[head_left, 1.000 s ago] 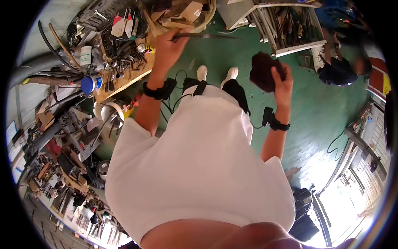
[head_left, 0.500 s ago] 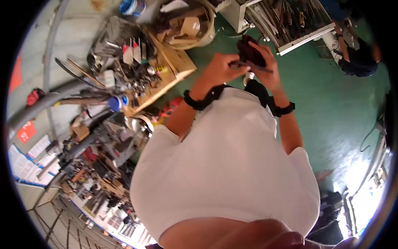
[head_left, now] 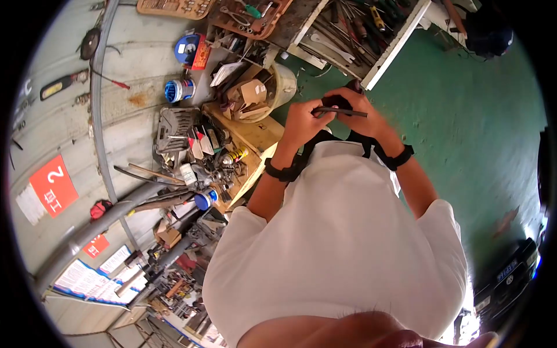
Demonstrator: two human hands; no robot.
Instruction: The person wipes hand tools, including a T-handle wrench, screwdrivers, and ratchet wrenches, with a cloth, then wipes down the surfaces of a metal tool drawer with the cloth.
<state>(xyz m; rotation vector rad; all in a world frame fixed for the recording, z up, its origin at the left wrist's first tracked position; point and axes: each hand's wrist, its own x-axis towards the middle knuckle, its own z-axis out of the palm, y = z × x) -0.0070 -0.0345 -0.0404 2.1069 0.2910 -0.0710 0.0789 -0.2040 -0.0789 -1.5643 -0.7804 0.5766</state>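
Note:
My left hand (head_left: 303,123) is closed on one end of a thin dark tool (head_left: 348,111), which points right across my other hand. Close beside it, my right hand (head_left: 362,116) is wrapped round a dark red cloth (head_left: 353,87), partly hidden by the fingers. The tool lies against or just over the cloth and the right fingers; I cannot tell which. Both hands are in front of my waist, below the open drawer.
An open drawer (head_left: 396,49) of tools is ahead. At the left are a wooden bench (head_left: 255,134) with cans and parts, and a round bin (head_left: 284,90) of cardboard scraps. Part of a co-worker (head_left: 487,32) shows at the upper right.
Both hands, apart at first, have come together, bringing the tool to the cloth. The view has turned, so the bench and wall sit further into view.

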